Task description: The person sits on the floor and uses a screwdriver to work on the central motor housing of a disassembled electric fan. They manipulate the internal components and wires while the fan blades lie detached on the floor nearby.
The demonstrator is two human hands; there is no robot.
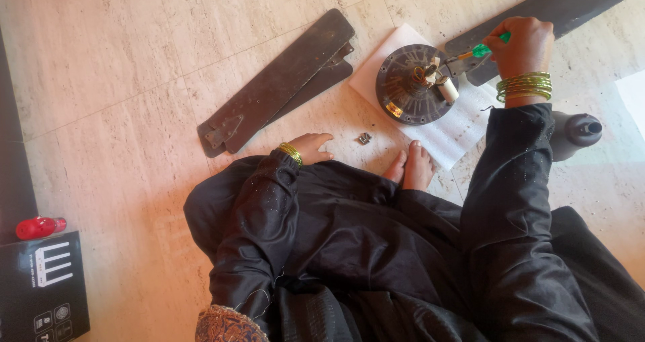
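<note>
Screwdriver (478, 50) with green handle gripped in our right hand (521, 43), tip at round fan motor (411, 84) on white sheet (451, 135), our left hand (311, 147) loosely curled on floor near small metal part (364, 138), dark fan blades (279, 83) stacked just beside, our bare feet (411, 167) touching sheet.

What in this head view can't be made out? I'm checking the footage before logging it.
- Screwdriver: the right hand wraps its green handle; the tip is too small against the fan motor.
- Left hand: fingers curl on the floor; whether they hold anything is hidden.
- Small metal part: too small to identify.
- Black box: cut off by the left and bottom edges.
</note>
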